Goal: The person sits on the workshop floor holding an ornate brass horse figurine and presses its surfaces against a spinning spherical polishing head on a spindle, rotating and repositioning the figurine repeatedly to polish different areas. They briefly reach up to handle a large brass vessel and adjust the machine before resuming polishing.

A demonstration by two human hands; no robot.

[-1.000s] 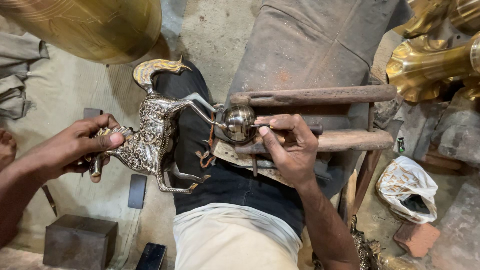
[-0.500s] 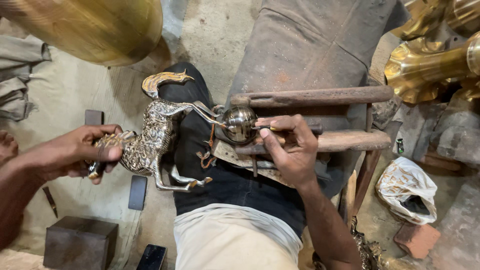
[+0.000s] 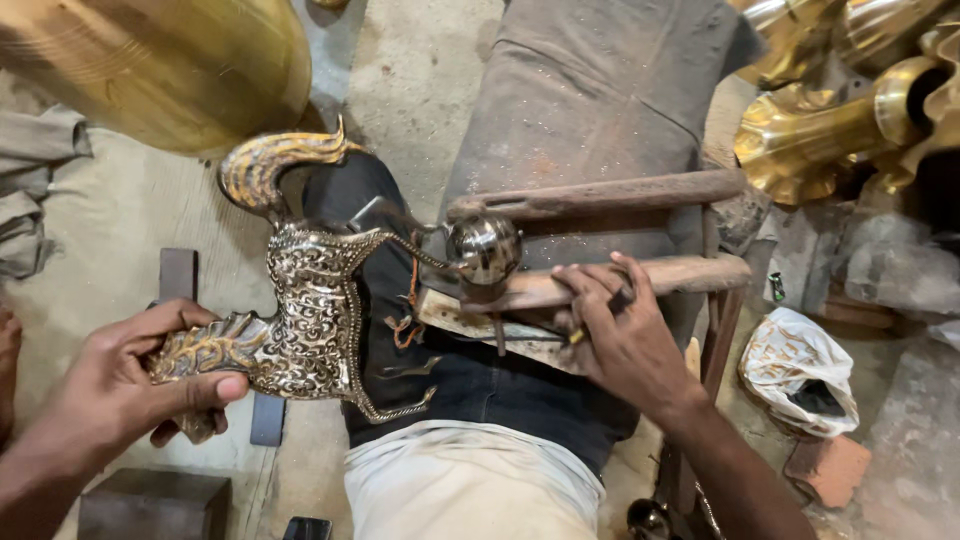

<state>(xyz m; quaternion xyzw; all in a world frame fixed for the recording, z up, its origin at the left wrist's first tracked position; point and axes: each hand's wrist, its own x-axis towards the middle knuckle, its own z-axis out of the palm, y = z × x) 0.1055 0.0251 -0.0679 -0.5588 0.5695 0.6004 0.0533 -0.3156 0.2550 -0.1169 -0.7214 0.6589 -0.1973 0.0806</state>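
Both hands were busy: the left hand [image 3: 130, 385] gripped the metal horse figure [image 3: 310, 320] by its neck, steadying it over the lap, while the right hand [image 3: 620, 335] closed around a small tool [image 3: 600, 318] against the wooden bar [image 3: 640, 278].

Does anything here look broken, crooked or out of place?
Nothing looks broken. The metal horse figure is tipped on its side over the lap, held by the left hand, one foreleg resting against a shiny metal ball. The right hand rests on the wooden bars.
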